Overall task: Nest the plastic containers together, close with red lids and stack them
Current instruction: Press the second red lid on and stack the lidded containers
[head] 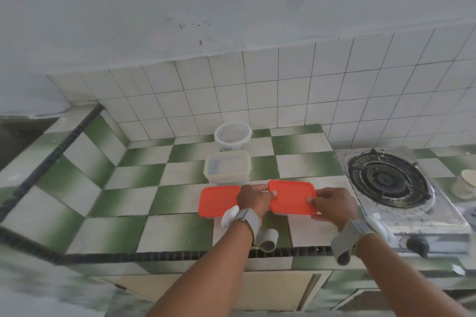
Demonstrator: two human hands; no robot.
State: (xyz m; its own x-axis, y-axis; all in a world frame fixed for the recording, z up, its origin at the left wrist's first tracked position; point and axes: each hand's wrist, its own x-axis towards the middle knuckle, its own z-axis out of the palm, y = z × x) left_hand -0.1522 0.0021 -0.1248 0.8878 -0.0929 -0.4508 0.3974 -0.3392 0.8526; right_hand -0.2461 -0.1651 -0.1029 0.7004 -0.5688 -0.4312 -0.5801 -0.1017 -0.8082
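Note:
Two red rectangular lids lie side by side near the counter's front. My left hand grips the left edge of the right red lid, and my right hand holds its right edge. The left red lid sits just left of my left hand, untouched; a clear container seems to be under it. Behind them stands a clear rectangular container, and behind that a clear round container, both without lids.
The green and white checked counter has a dark front edge and a raised ledge at the left. A gas stove stands close on the right. A white tiled wall rises behind the containers.

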